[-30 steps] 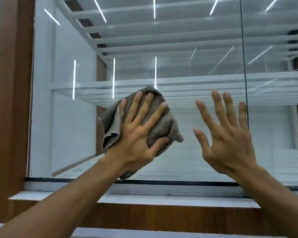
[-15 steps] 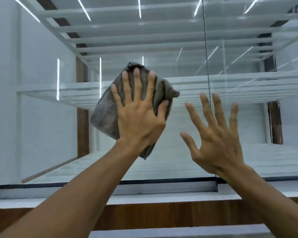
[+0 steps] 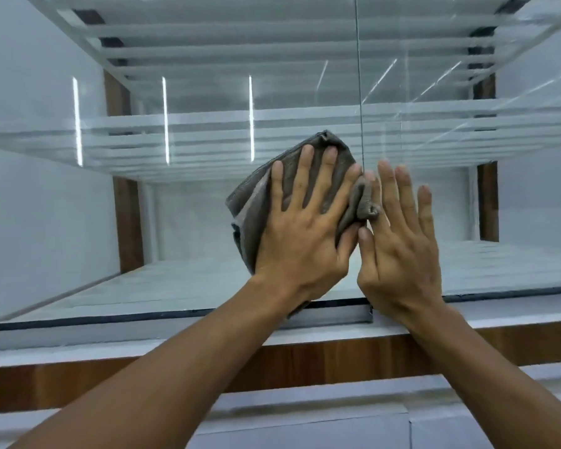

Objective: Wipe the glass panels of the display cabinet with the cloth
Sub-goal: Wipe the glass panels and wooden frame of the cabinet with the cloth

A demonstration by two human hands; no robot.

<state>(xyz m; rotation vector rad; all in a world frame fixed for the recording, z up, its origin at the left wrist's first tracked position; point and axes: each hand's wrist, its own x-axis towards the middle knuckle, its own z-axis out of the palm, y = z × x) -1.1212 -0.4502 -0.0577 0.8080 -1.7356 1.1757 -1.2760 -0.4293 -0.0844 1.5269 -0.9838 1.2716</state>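
Observation:
My left hand (image 3: 305,228) lies flat with spread fingers on a grey cloth (image 3: 256,202), pressing it against the left glass panel (image 3: 143,222) of the display cabinet. The cloth's right edge bunches up beside the vertical seam (image 3: 358,92) between the two panels. My right hand (image 3: 399,241) is flat and open on the right glass panel (image 3: 499,205), just right of the seam, its fingers touching the bunched cloth edge. Part of the cloth is hidden under my left palm.
Inside the cabinet are white glass shelves (image 3: 208,137) and a white floor. A dark rail (image 3: 110,317) runs under the panels, above a white ledge and a wooden band (image 3: 78,380). Brown wooden posts (image 3: 127,222) stand at the back left and right.
My left hand slid the cloth right and slightly down, up to the seam between the panels. The two hands have come together, and the camera view shifted rightwards.

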